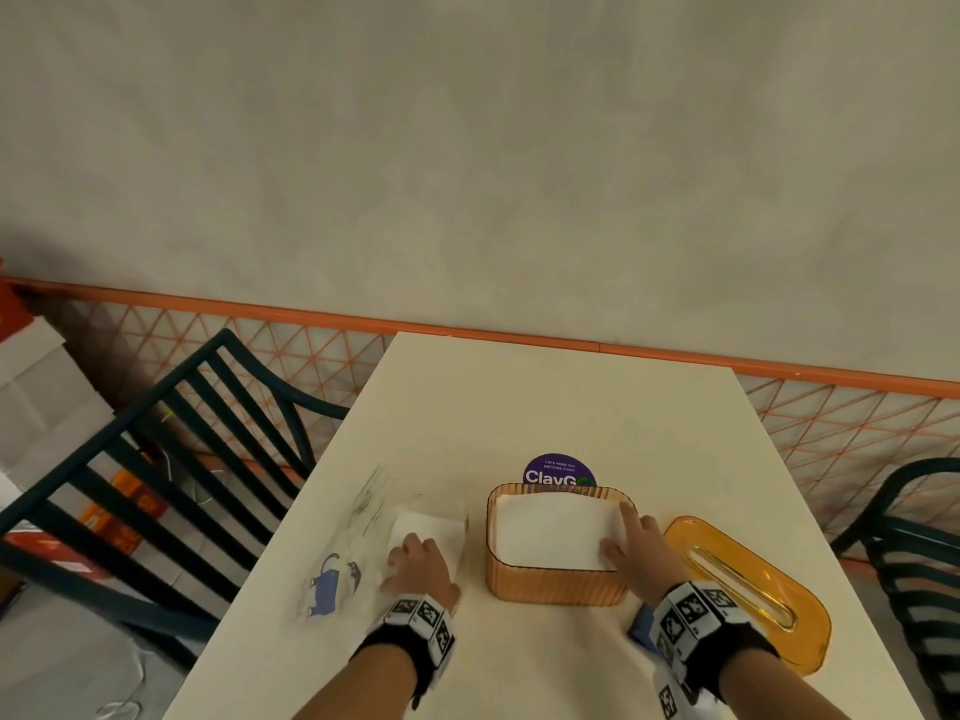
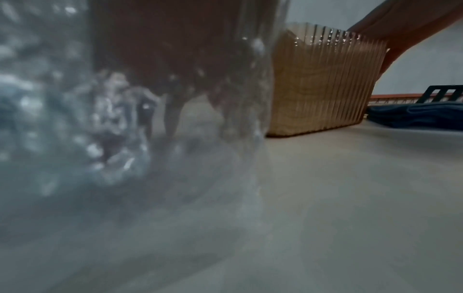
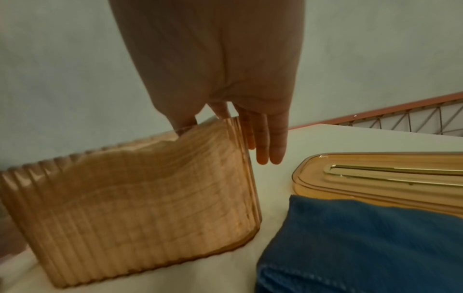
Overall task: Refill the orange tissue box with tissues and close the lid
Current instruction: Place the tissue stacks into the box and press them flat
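Fingers point(image 1: 628, 519) between tissue box point(image 1: 556, 584), lid point(image 1: 748, 579)

From the left wrist, crinkled clear plastic wrap point(image 2: 75, 119) blurs your left hand's fingers point(image 2: 172, 111). The orange tissue box point(image 1: 556, 584) covers the bottom of the purple sticker point(image 1: 558, 467), and your right wrist hides most of the blue cloth point(image 1: 641, 623).

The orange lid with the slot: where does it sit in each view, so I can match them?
Head: the flat translucent orange lid lies lower right, right of the ribbed orange tissue box.
Left wrist: not in it.
Right wrist: lid at right edge, above a blue cloth.
Shared landmark: the ribbed box.
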`<state>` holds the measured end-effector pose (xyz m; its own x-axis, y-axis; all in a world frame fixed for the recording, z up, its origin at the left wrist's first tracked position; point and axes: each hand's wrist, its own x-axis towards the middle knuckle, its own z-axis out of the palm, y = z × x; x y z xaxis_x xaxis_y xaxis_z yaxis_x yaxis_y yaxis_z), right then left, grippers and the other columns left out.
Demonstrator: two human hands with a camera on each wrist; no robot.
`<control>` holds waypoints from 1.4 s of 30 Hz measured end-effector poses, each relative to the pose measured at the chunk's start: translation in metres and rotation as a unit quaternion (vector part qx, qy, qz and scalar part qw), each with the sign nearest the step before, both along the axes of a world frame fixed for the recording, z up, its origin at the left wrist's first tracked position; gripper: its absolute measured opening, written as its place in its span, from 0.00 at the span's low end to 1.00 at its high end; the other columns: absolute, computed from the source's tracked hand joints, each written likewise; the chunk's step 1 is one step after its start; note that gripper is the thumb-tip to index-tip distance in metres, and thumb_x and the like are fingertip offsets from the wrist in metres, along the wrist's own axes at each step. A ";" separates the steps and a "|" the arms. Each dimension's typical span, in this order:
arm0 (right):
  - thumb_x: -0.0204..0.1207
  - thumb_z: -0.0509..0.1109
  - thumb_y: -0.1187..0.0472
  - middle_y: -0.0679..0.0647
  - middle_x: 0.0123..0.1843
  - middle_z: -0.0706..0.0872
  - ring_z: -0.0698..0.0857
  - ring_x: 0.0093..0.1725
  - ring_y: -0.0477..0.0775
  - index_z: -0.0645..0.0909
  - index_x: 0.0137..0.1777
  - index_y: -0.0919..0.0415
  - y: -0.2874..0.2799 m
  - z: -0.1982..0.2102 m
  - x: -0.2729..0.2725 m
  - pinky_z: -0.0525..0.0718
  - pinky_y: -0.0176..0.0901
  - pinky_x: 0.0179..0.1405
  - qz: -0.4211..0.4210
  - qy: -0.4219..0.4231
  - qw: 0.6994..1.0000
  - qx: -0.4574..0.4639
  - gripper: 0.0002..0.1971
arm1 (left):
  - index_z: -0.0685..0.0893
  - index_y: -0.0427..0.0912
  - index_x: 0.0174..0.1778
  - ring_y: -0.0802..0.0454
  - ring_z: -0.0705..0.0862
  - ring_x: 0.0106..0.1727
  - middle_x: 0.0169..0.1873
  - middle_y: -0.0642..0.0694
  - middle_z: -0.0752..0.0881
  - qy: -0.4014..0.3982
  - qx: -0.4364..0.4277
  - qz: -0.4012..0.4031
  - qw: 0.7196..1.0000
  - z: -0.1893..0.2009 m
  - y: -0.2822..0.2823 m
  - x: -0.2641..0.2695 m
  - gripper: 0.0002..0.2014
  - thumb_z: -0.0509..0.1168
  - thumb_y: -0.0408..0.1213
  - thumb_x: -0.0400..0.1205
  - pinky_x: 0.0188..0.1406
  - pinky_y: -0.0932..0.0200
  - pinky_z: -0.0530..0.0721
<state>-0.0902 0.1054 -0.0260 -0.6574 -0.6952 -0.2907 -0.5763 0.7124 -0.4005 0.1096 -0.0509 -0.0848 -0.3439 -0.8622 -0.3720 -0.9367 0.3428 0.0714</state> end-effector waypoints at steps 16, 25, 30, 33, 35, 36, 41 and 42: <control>0.81 0.60 0.50 0.61 0.74 0.71 0.77 0.68 0.59 0.51 0.82 0.50 0.008 0.016 -0.012 0.79 0.48 0.66 0.029 0.041 0.997 -0.056 0.32 | 0.78 0.38 0.64 0.44 0.82 0.61 0.62 0.40 0.83 0.171 -0.009 0.043 0.984 0.063 -0.028 0.022 0.15 0.54 0.38 0.85 0.58 0.53 0.81; 0.83 0.53 0.44 0.60 0.49 0.90 0.91 0.45 0.62 0.75 0.62 0.59 -0.031 0.106 0.031 0.90 0.52 0.43 -0.058 -0.346 0.906 -0.237 0.21 | 0.83 0.44 0.46 0.53 0.79 0.38 0.40 0.49 0.81 0.356 -0.193 -0.138 0.904 0.160 0.009 0.007 0.07 0.59 0.38 0.81 0.34 0.63 0.73; 0.81 0.62 0.50 0.70 0.50 0.87 0.89 0.47 0.69 0.76 0.64 0.74 -0.037 0.126 0.032 0.90 0.55 0.42 -0.093 -0.546 0.799 -0.235 0.25 | 0.84 0.49 0.57 0.55 0.86 0.42 0.45 0.52 0.85 0.342 -0.169 -0.302 0.874 0.137 0.035 -0.019 0.14 0.60 0.40 0.77 0.29 0.67 0.78; 0.79 0.63 0.72 0.70 0.58 0.79 0.87 0.46 0.69 0.66 0.70 0.68 -0.030 0.126 0.022 0.91 0.57 0.40 -0.116 -0.517 0.809 -0.254 0.20 | 0.84 0.53 0.56 0.58 0.85 0.46 0.47 0.55 0.84 0.382 -0.130 -0.343 0.848 0.119 0.040 -0.022 0.16 0.58 0.46 0.75 0.35 0.66 0.86; 0.78 0.61 0.76 0.69 0.65 0.76 0.85 0.50 0.65 0.64 0.73 0.68 -0.025 0.124 0.015 0.91 0.53 0.38 -0.114 -0.496 0.820 -0.263 0.24 | 0.81 0.58 0.63 0.59 0.76 0.65 0.62 0.55 0.78 0.449 -0.060 -0.305 0.838 0.112 0.037 -0.022 0.20 0.56 0.55 0.77 0.63 0.65 0.77; 0.78 0.60 0.77 0.67 0.65 0.78 0.84 0.52 0.63 0.66 0.72 0.70 -0.022 0.123 0.012 0.91 0.50 0.37 -0.106 -0.493 0.821 -0.267 0.22 | 0.78 0.61 0.65 0.60 0.70 0.71 0.67 0.57 0.73 0.491 -0.013 -0.253 0.834 0.114 0.036 -0.019 0.22 0.55 0.59 0.77 0.69 0.68 0.68; 0.78 0.58 0.76 0.60 0.61 0.83 0.84 0.56 0.58 0.73 0.67 0.64 -0.003 0.119 0.003 0.91 0.45 0.39 -0.095 -0.491 0.813 -0.299 0.19 | 0.73 0.51 0.67 0.46 0.80 0.59 0.57 0.47 0.83 0.645 0.413 0.231 0.600 0.139 0.030 -0.019 0.19 0.58 0.54 0.83 0.62 0.46 0.79; 0.78 0.59 0.76 0.60 0.61 0.83 0.84 0.56 0.59 0.73 0.67 0.64 0.000 0.117 0.003 0.90 0.45 0.40 -0.094 -0.494 0.810 -0.302 0.19 | 0.78 0.47 0.62 0.43 0.82 0.56 0.50 0.44 0.87 0.627 0.488 0.256 0.550 0.142 0.027 -0.019 0.18 0.59 0.53 0.82 0.61 0.41 0.81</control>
